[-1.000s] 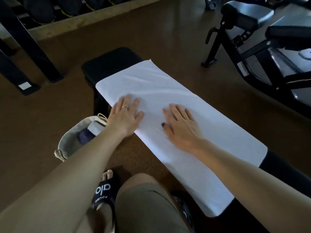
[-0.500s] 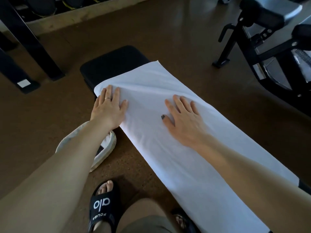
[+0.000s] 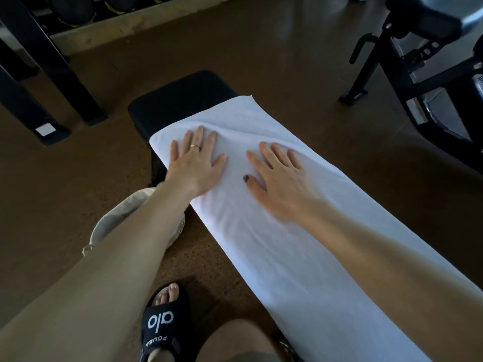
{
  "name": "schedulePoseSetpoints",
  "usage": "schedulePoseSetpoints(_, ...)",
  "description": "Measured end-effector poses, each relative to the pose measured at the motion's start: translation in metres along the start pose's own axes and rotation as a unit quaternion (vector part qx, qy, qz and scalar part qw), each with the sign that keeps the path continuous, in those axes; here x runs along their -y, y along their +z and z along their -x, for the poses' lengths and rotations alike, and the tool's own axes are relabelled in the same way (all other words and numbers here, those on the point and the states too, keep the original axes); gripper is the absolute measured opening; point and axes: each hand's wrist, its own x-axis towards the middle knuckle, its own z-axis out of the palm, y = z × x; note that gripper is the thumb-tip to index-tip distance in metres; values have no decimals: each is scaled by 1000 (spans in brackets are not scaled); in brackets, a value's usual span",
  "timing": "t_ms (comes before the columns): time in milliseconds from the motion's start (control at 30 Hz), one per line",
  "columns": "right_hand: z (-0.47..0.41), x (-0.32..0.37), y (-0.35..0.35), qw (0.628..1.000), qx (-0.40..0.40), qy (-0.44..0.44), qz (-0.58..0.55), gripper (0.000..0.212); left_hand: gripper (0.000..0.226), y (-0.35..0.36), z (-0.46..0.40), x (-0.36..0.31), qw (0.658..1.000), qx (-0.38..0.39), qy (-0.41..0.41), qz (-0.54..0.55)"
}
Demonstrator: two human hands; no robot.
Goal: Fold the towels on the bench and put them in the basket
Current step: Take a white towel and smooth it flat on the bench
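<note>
Pressing towel (image 3: 274, 246), both hands (image 3: 196, 163) flat

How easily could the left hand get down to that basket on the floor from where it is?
Probably yes. The left hand lies flat on the towel near the bench edge, holding nothing, and the basket sits on the floor right beneath that forearm, nothing between them.

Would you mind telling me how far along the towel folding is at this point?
Done: a white towel lies spread lengthwise on the black bench. In hand: the left hand and right hand press flat on it, fingers straight, with no grip and no crosswise fold visible. Left: folding it and putting it in the basket on the floor beside the bench, whose contents the left forearm hides.
</note>
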Motion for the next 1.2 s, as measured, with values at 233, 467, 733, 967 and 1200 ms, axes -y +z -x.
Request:
schedulePoseSetpoints(233, -31, -14, -1, 1000, -8, 7, -6, 58, 72, 8, 1, 3, 1000, -24, -2, -14)
schedulePoseSetpoints(467, -59, 13, 0, 998, -20, -56, -12, 57, 73, 12, -1, 0, 999, -46, -11, -13)
schedulePoseSetpoints(733, -111, -5, -6, 999, -30, -33, 1, 54, 76, 15, 0, -1, 996, -80, -46, -8)
schedulePoseSetpoints(967, -156, 2, -11, 998, -16, -55, 3, 54, 76, 17, -1, 0, 996, -78, -44, -11)
schedulePoseSetpoints(1200, -178, -4, -23, 998, 9, 34, -58, 55, 77, 16, -2, -1, 996, -79, -48, -12)
